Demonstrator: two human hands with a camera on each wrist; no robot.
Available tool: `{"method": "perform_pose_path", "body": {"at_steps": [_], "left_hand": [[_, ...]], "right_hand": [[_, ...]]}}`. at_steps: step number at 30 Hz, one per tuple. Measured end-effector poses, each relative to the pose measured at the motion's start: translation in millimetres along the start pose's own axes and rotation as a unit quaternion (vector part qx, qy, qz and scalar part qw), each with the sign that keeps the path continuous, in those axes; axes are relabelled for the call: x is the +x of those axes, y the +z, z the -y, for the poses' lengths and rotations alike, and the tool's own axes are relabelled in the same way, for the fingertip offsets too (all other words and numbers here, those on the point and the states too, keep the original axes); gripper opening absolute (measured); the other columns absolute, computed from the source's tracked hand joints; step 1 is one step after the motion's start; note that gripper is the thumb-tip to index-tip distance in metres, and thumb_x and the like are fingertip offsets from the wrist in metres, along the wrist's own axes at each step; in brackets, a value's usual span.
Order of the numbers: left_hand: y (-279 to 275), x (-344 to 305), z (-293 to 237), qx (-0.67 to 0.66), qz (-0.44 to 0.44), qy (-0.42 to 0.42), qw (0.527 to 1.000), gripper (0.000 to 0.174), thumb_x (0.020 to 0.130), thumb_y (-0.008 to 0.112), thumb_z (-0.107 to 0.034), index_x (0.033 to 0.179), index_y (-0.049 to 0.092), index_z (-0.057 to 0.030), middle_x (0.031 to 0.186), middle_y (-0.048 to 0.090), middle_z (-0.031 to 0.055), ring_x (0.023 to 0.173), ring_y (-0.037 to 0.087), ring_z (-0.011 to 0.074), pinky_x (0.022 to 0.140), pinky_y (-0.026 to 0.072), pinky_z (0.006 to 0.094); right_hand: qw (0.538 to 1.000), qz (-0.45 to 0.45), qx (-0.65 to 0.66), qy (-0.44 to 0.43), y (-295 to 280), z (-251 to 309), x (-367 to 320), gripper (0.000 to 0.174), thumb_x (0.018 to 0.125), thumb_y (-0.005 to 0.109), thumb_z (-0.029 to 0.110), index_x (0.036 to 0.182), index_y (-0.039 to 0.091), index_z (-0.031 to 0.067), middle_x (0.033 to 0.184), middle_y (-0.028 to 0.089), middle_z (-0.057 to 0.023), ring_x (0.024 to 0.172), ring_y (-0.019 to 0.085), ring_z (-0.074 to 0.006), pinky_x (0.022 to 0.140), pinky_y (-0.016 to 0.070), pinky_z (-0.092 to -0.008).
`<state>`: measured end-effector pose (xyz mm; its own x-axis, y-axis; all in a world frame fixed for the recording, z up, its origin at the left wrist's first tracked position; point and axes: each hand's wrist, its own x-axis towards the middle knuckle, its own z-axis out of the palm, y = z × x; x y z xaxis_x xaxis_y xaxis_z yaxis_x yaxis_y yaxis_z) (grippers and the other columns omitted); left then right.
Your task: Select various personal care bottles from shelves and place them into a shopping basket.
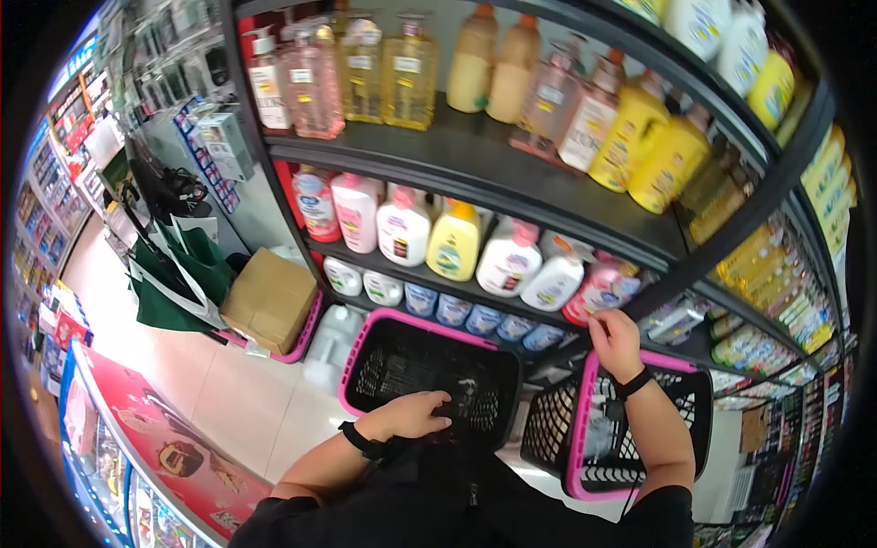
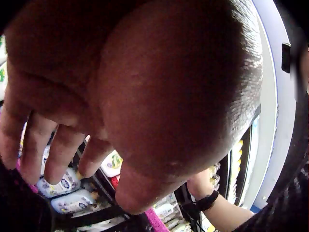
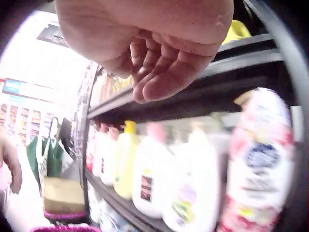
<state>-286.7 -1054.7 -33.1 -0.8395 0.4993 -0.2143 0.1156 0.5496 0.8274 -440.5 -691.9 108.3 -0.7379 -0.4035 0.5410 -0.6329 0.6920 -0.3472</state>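
My right hand [image 1: 616,342] is in front of the shelf edge, just below a pink-and-red bottle [image 1: 598,285] at the right end of the row. In the right wrist view its fingers are loosely curled with nothing in them, and the bottle [image 3: 260,164] stands upright to the right. Over a black basket [image 1: 402,361] with a pink rim hovers my left hand [image 1: 413,416], its fingers relaxed and holding nothing. White and yellow pump bottles, among them a yellow one [image 1: 454,242], line the same shelf.
Another pink-rimmed basket [image 1: 577,429] stands under my right forearm. Pump bottles and yellow jugs [image 1: 671,164] fill the upper shelf. On the floor at left are a grey jug [image 1: 331,352], a cardboard box [image 1: 269,301] and a green bag [image 1: 164,292]. A red counter [image 1: 174,438] curves along the near left.
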Motion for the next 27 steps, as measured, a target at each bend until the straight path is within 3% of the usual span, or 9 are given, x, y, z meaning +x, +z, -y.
{"method": "perform_pose_path", "body": {"at_steps": [3,6,7,9,11,13,16,19,27], "left_hand": [[-53,-20,18,-0.057,-0.006,-0.043,0.997,0.054,0.092,0.070,-0.030,0.132,0.053,0.0014,0.113,0.067,0.0221,0.106,0.066,0.0343,0.090,0.0525,0.0412],[-86,-48,54,-0.069,-0.070,-0.047,0.994,0.056,0.091,0.070,-0.033,0.132,0.054,0.0021,0.116,0.067,0.0226,0.109,0.066,0.0351,0.092,0.0527,0.0409],[-98,-56,65,-0.073,-0.086,-0.051,0.992,0.057,0.091,0.069,-0.034,0.132,0.054,0.0028,0.117,0.067,0.0237,0.111,0.065,0.0371,0.092,0.0527,0.0415],[-121,-79,77,-0.108,-0.122,-0.071,0.984,0.055,0.090,0.071,-0.030,0.131,0.054,0.0030,0.113,0.068,0.0213,0.107,0.067,0.0321,0.091,0.0532,0.0394],[-128,-102,100,-0.172,-0.163,-0.095,0.967,0.053,0.090,0.072,-0.027,0.130,0.055,0.0032,0.110,0.068,0.0195,0.103,0.068,0.0287,0.090,0.0536,0.0371],[-133,-124,125,-0.176,-0.176,-0.139,0.959,0.051,0.091,0.071,-0.025,0.130,0.055,0.0037,0.108,0.069,0.0171,0.099,0.068,0.0256,0.088,0.0538,0.0352],[-133,-147,146,-0.227,-0.225,-0.166,0.933,0.052,0.092,0.071,-0.026,0.131,0.056,0.0044,0.107,0.069,0.0143,0.096,0.068,0.0226,0.086,0.0542,0.0340],[-133,-158,161,-0.215,-0.231,-0.200,0.928,0.053,0.092,0.071,-0.028,0.132,0.056,0.0042,0.109,0.070,0.0148,0.097,0.068,0.0229,0.087,0.0542,0.0342],[-159,-151,170,-0.192,-0.204,-0.189,0.941,0.053,0.092,0.071,-0.029,0.131,0.056,0.0045,0.112,0.070,0.0163,0.099,0.068,0.0227,0.087,0.0540,0.0344]], "right_hand": [[0.997,0.001,0.067,-0.046,38,70,92,0.012,0.087,0.070,0.007,0.096,0.065,0.0017,0.084,0.065,-0.0130,0.075,0.065,-0.0265,0.066,0.0509,-0.0336],[0.948,-0.009,0.320,0.005,97,140,184,0.026,0.092,0.068,0.005,0.116,0.061,0.0014,0.099,0.067,-0.0061,0.093,0.065,-0.0135,0.085,0.0533,-0.0286],[0.907,0.003,0.421,0.002,115,166,213,0.035,0.093,0.068,0.004,0.125,0.055,0.0018,0.108,0.065,-0.0075,0.100,0.064,-0.0143,0.088,0.0534,-0.0292],[0.894,0.013,0.446,-0.027,151,211,271,0.047,0.090,0.071,0.006,0.132,0.050,0.0018,0.118,0.062,-0.0115,0.112,0.060,-0.0167,0.092,0.0526,-0.0308],[0.925,-0.023,0.377,-0.039,189,245,320,0.063,0.087,0.076,0.017,0.140,0.044,0.0018,0.124,0.059,-0.0166,0.113,0.059,-0.0240,0.095,0.0510,-0.0365],[0.924,-0.035,0.380,0.023,229,260,357,0.077,0.082,0.081,0.027,0.142,0.040,-0.0019,0.128,0.057,-0.0211,0.119,0.057,-0.0280,0.096,0.0497,-0.0391],[0.938,-0.077,0.335,0.045,262,276,384,0.079,0.079,0.081,0.027,0.139,0.041,-0.0054,0.126,0.057,-0.0258,0.118,0.057,-0.0355,0.100,0.0467,-0.0450],[0.934,-0.099,0.342,0.036,281,275,394,0.077,0.078,0.081,0.026,0.137,0.043,-0.0056,0.129,0.055,-0.0271,0.121,0.056,-0.0369,0.102,0.0457,-0.0437],[0.913,-0.083,0.398,0.036,293,275,399,0.065,0.078,0.082,0.023,0.126,0.051,-0.0056,0.116,0.066,-0.0222,0.108,0.065,-0.0333,0.093,0.0510,-0.0402]]}}
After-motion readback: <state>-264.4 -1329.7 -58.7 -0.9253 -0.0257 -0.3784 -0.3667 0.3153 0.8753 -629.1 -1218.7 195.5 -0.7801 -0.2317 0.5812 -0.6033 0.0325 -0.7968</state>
